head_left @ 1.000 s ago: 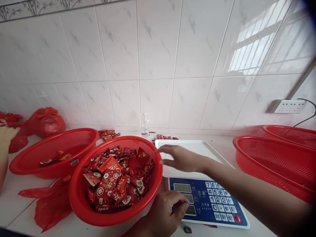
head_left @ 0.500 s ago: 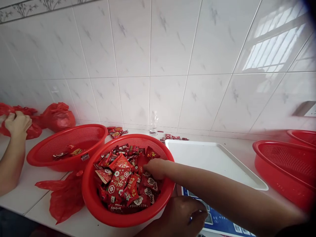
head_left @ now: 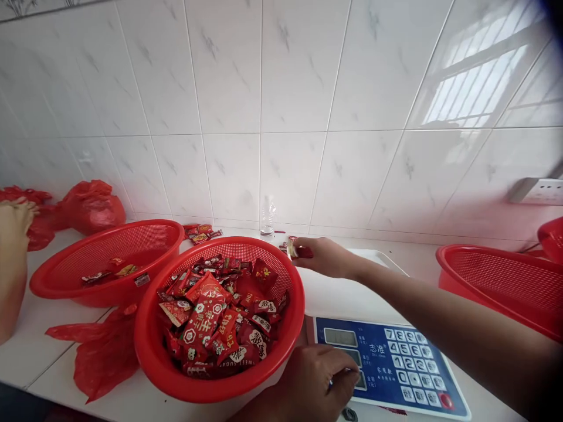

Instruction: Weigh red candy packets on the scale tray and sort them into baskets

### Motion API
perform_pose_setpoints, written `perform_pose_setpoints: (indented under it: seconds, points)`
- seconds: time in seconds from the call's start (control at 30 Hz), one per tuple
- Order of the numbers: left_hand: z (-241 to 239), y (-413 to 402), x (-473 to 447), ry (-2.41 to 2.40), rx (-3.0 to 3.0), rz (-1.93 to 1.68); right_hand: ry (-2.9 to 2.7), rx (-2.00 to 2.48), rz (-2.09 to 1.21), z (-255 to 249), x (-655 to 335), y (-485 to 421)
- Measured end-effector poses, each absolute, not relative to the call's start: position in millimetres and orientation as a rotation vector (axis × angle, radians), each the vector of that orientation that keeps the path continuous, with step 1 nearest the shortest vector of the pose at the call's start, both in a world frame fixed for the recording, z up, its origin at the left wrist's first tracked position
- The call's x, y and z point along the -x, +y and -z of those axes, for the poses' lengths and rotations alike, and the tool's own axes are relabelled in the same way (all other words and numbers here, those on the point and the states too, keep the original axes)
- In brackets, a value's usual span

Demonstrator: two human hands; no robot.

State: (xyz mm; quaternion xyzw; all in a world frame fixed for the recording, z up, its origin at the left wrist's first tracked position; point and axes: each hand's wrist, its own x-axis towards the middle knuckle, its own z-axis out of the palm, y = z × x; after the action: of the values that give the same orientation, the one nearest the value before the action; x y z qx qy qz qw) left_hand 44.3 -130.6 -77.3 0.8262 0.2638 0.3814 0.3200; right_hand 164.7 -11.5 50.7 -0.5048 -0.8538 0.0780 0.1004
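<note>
Two bare hands in play, and the right hand (head_left: 323,257) has its grip nearly closed, fingertips pinched on a small wrapped packet (head_left: 304,252), dark red with a pale end, held up just off the far right rim of the candy basket (head_left: 211,391)! Down at that basket's near right side, the left hand (head_left: 314,375) is curled, thumb and forefinger close together; whether anything sits between them, I cannot tell. Inside the candy basket it's a crowd of wrapped sweets (head_left: 206,319), mostly red, one big flowered pouch lying on top. Just right of the basket, here's the weighing scale (head_left: 380,357), blue keypad facing up, white tray (head_left: 347,293) behind it and partly hidden by the right forearm. Beyond the basket, a clear bottle (head_left: 267,221) stands by the tiled wall (head_left: 233,176), with loose packets (head_left: 201,233) to its left. Left of the basket, a second basket (head_left: 39,287) holds only a few pieces, a crumpled red bag (head_left: 103,357) lies in front on the bench (head_left: 39,363), and at the far left comes another person's arm (head_left: 11,269). Well off to the right, one more red basket (head_left: 448,258).
</note>
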Motion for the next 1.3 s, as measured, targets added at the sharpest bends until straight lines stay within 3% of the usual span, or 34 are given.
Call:
perform_pose_setpoints:
  seconds: [0.33,0.83,1.1,1.3]
  points:
    - [85,-128,-48,0.713,-2.186,-1.018,-2.465,1.85,-0.228,-47,-231,-11]
    - [88,-126,-49,0.722,-2.238,-1.05,-2.658,1.587,-0.416,-24,-231,-17]
    - [79,-133,-45,0.719,-2.25,-1.02,-2.628,1.234,-0.352,-43,-177,-35]
    - [82,-131,-44,0.741,-2.241,-1.064,-3.222,1.247,-0.463,-28,-102,-33]
